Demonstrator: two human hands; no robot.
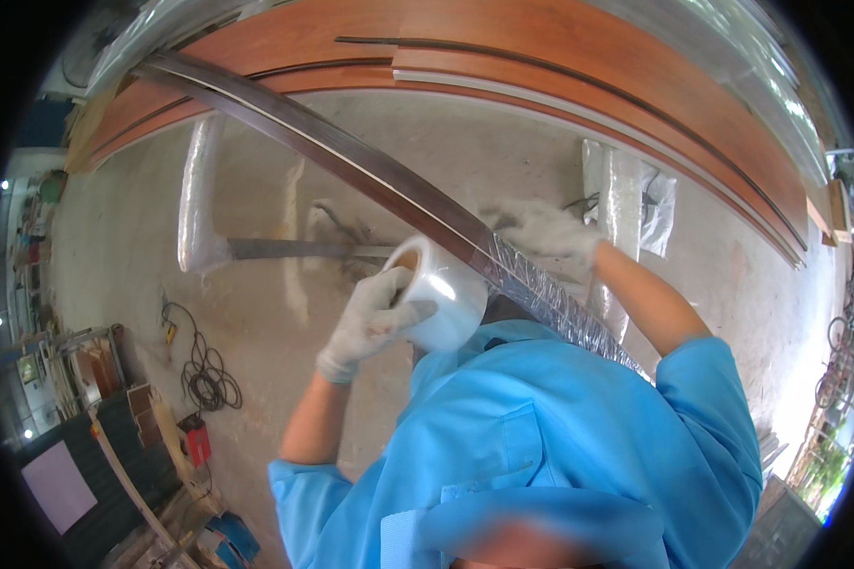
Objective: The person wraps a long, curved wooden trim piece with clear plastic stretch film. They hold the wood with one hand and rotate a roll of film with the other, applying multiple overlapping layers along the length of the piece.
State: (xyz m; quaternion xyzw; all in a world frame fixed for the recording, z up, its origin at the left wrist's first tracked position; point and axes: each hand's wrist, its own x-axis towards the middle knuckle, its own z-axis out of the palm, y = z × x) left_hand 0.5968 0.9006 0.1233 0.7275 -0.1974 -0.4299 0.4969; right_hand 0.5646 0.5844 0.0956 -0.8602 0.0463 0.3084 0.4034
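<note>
My left hand (372, 318), in a white glove, is closed around a roll of clear stretch film (451, 305), with its fingers at the cardboard core. The roll sits right beside a long dark brown plank (351, 159) that runs slantwise from the far left toward my body. Wrinkled, shiny film covers the plank's near end (565, 311); its far part is bare. My right hand (546, 229), also gloved, is beyond the plank's right side, near where the film begins. Motion smears its fingers, so their hold is unclear.
Large reddish-brown boards (579, 43) stretch across the far side. Film-wrapped supports stand at left (197, 194) and right (621, 204). A coiled black cable (209, 375) and a red box (194, 439) lie on the concrete floor to the left, near leaning wood strips (128, 469).
</note>
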